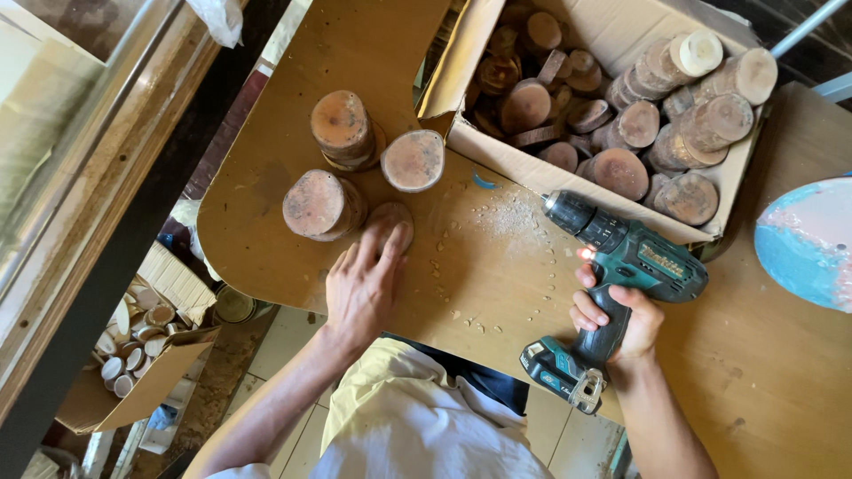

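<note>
My left hand [362,279] lies flat on the wooden table [497,284], its fingertips on a round wood slice [388,215]. Three stacks of round wood slices stand just beyond it: one [321,205] at the left, one [343,129] farther back, one [413,160] to the right. My right hand [612,324] grips the handle of a teal cordless drill [621,262], held level above the table with its chuck pointing left and its small work light lit. Pale sawdust and chips [510,217] lie on the table in front of the chuck.
An open cardboard box [612,98] full of round wood slices sits at the back right. A blue and pink round disc [808,244] lies at the right edge. On the floor at the left, another cardboard box [133,364] holds small round pieces.
</note>
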